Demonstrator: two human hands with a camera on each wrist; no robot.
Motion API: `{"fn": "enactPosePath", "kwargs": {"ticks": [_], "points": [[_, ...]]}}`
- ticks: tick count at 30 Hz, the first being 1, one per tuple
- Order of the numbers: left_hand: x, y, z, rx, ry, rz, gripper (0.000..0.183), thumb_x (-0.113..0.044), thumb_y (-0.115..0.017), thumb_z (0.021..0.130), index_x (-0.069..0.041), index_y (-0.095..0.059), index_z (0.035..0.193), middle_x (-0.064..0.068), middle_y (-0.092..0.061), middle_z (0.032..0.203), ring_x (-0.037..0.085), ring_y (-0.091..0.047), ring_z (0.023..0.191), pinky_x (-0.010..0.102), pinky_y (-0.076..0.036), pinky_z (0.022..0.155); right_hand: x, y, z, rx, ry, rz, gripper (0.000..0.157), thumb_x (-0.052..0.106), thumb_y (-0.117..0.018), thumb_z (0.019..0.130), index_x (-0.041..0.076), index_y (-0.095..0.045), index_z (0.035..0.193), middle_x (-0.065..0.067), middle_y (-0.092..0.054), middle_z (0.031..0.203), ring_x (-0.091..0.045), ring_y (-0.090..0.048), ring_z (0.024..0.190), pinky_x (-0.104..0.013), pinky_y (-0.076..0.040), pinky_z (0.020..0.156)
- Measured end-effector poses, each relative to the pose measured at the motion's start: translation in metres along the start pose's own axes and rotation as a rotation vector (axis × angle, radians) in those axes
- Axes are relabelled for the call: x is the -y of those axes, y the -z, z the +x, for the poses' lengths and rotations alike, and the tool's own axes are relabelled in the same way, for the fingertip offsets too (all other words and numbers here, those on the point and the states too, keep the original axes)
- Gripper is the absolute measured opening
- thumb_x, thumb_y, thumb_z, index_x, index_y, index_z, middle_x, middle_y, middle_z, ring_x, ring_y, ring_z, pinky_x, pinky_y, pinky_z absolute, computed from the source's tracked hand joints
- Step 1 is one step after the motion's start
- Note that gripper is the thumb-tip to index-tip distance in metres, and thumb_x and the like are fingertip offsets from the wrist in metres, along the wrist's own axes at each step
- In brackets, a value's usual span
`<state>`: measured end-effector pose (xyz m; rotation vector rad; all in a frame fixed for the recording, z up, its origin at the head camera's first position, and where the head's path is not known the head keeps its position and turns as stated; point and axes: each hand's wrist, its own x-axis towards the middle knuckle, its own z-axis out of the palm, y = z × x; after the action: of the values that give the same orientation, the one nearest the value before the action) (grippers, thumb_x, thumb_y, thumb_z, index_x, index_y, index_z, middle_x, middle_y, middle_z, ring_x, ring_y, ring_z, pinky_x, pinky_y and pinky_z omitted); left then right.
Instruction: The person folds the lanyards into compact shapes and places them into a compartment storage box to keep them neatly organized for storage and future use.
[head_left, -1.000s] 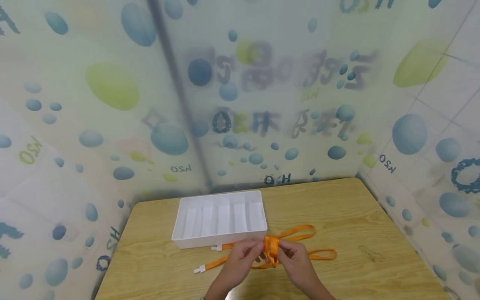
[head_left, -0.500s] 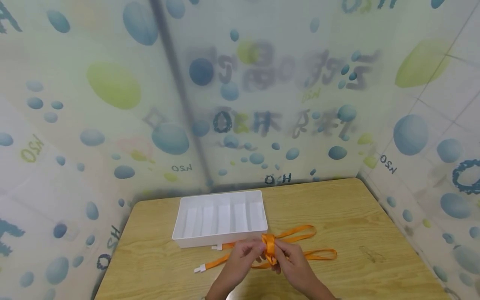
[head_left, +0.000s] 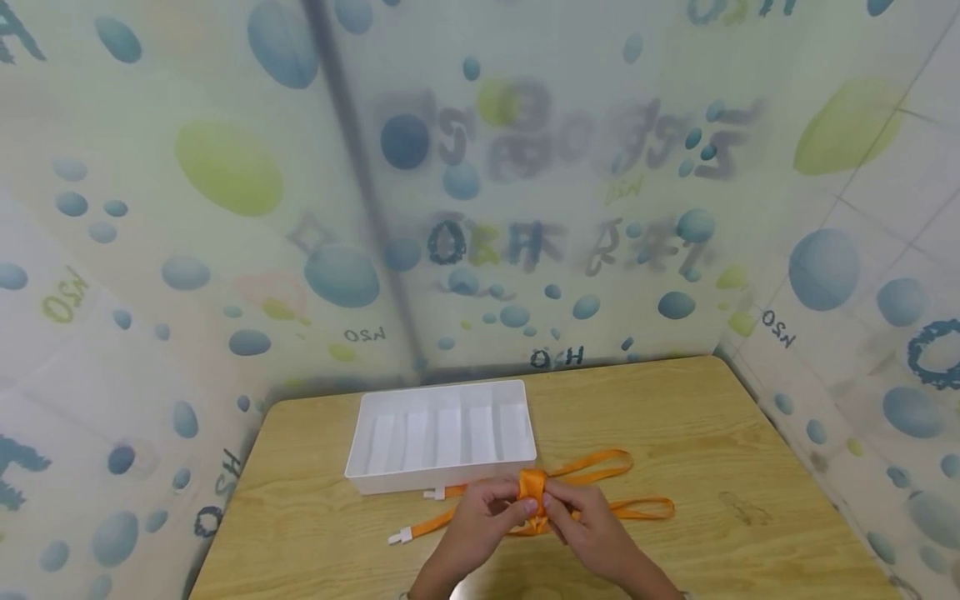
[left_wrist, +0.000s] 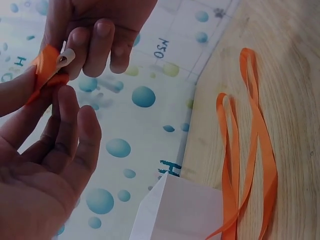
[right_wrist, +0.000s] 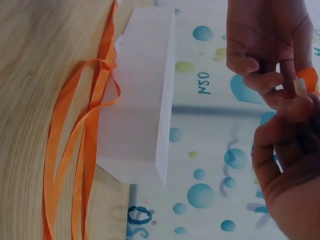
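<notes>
In the head view a bundled orange lanyard (head_left: 532, 483) is held up over the table between two hands. The left hand (head_left: 480, 523) pinches it from the left with thumb and fingers. From the other side the right hand (head_left: 591, 525) pinches it too. Both wrist views show a small white plastic clip (left_wrist: 65, 57) at the bundle, by the fingertips. Beneath and beyond the hands lie further orange lanyards, with loops (head_left: 648, 505) to the right and white end clips (head_left: 403, 536) to the left. The hands hide their middle stretch.
A white tray (head_left: 442, 480) with a ridged floor stands behind the hands, left of centre; one lanyard's clip lies close to its front wall. The wooden table (head_left: 712, 433) backs onto a pale curtain (head_left: 525, 292) printed with blue and green dots.
The orange bundle has shifted slightly left and looks more compact between the fingers. The right hand's fingers have moved in closer to the left thumb. Tray and lying lanyards stay put.
</notes>
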<state>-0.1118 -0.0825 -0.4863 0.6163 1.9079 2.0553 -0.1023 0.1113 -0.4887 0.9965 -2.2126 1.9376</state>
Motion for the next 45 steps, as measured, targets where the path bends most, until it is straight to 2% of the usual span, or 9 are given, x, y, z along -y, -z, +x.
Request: {"fn": "enactPosePath", "kwargs": {"ticks": [6, 12, 20, 25, 28, 31, 35, 40, 45], "points": [[0.001, 0.001, 0.0, 0.009, 0.012, -0.007, 0.026, -0.012, -0.06, 0.1, 0.011, -0.069, 0.109, 0.015, -0.069, 0.107, 0.009, -0.066, 0.091, 0.029, -0.057, 0.078, 0.001, 0.002, 0.002, -0.005, -0.044, 0.071, 0.024, -0.003, -0.048, 0.102, 0.006, -0.058, 0.083, -0.01, -0.047, 0.061, -0.005, -0.042, 0.054, -0.022, -0.041, 0.044], [0.001, 0.002, -0.001, -0.013, 0.025, 0.023, 0.024, -0.014, -0.059, 0.101, 0.006, -0.07, 0.109, 0.012, -0.069, 0.101, 0.008, -0.064, 0.087, 0.025, -0.055, 0.077, -0.002, 0.004, 0.002, 0.01, 0.003, 0.078, 0.025, -0.008, -0.045, 0.101, 0.005, -0.063, 0.091, -0.014, -0.053, 0.065, -0.022, -0.046, 0.051, -0.025, -0.044, 0.045], [0.001, 0.0, 0.0, -0.052, 0.023, 0.101, 0.023, -0.015, -0.057, 0.102, 0.002, -0.071, 0.111, 0.015, -0.071, 0.104, 0.007, -0.064, 0.087, 0.025, -0.055, 0.075, -0.002, 0.003, 0.001, -0.047, 0.001, -0.001, 0.021, -0.007, -0.052, 0.099, 0.002, -0.07, 0.104, -0.009, -0.065, 0.069, -0.021, -0.051, 0.05, -0.026, -0.047, 0.043], [0.001, 0.002, 0.001, -0.165, 0.025, 0.192, 0.022, -0.017, -0.061, 0.1, -0.001, -0.072, 0.11, 0.01, -0.071, 0.099, 0.007, -0.063, 0.081, 0.026, -0.054, 0.072, -0.007, 0.002, 0.0, -0.107, 0.036, -0.011, 0.026, -0.01, -0.052, 0.097, -0.009, -0.066, 0.119, -0.012, -0.066, 0.072, -0.017, -0.05, 0.05, -0.027, -0.047, 0.043], [0.003, 0.005, 0.005, -0.256, -0.003, 0.229, 0.021, -0.017, -0.062, 0.099, 0.0, -0.072, 0.106, 0.01, -0.07, 0.094, 0.009, -0.064, 0.079, 0.027, -0.055, 0.071, -0.013, 0.001, 0.002, -0.213, 0.068, -0.068, 0.028, -0.013, -0.055, 0.094, -0.01, -0.065, 0.12, -0.01, -0.067, 0.075, -0.015, -0.054, 0.053, -0.028, -0.049, 0.046], [0.007, 0.01, 0.012, -0.353, -0.033, 0.263, 0.018, -0.015, -0.064, 0.098, 0.001, -0.072, 0.103, 0.01, -0.071, 0.09, 0.014, -0.065, 0.077, 0.026, -0.055, 0.068, -0.021, 0.0, 0.005, -0.351, 0.064, -0.166, 0.026, -0.014, -0.06, 0.091, -0.007, -0.068, 0.114, -0.006, -0.068, 0.078, -0.017, -0.061, 0.061, -0.029, -0.053, 0.053], [0.014, 0.017, 0.02, -0.452, -0.041, 0.307, 0.015, -0.016, -0.067, 0.096, -0.002, -0.073, 0.097, 0.006, -0.069, 0.081, 0.017, -0.065, 0.071, 0.025, -0.054, 0.062, -0.026, -0.004, 0.01, -0.488, -0.025, -0.264, 0.023, -0.012, -0.066, 0.087, -0.001, -0.072, 0.108, -0.002, -0.07, 0.085, -0.012, -0.064, 0.071, -0.026, -0.055, 0.063], [0.021, 0.023, 0.028, -0.515, -0.061, 0.364, 0.015, -0.018, -0.069, 0.095, -0.003, -0.072, 0.093, 0.004, -0.066, 0.075, 0.014, -0.062, 0.066, 0.023, -0.053, 0.059, -0.017, -0.011, 0.019, -0.558, -0.127, -0.3, 0.018, -0.01, -0.068, 0.087, -0.003, -0.071, 0.104, -0.007, -0.071, 0.09, -0.01, -0.064, 0.08, -0.029, -0.056, 0.068], [0.028, 0.028, 0.036, -0.556, -0.074, 0.451, 0.018, -0.021, -0.069, 0.095, -0.004, -0.073, 0.09, 0.002, -0.068, 0.077, 0.013, -0.062, 0.068, 0.024, -0.053, 0.06, -0.053, -0.013, 0.018, -0.562, -0.212, -0.286, 0.022, 0.001, -0.071, 0.089, 0.001, -0.071, 0.111, -0.011, -0.072, 0.1, -0.016, -0.066, 0.088, -0.028, -0.056, 0.073]]}}
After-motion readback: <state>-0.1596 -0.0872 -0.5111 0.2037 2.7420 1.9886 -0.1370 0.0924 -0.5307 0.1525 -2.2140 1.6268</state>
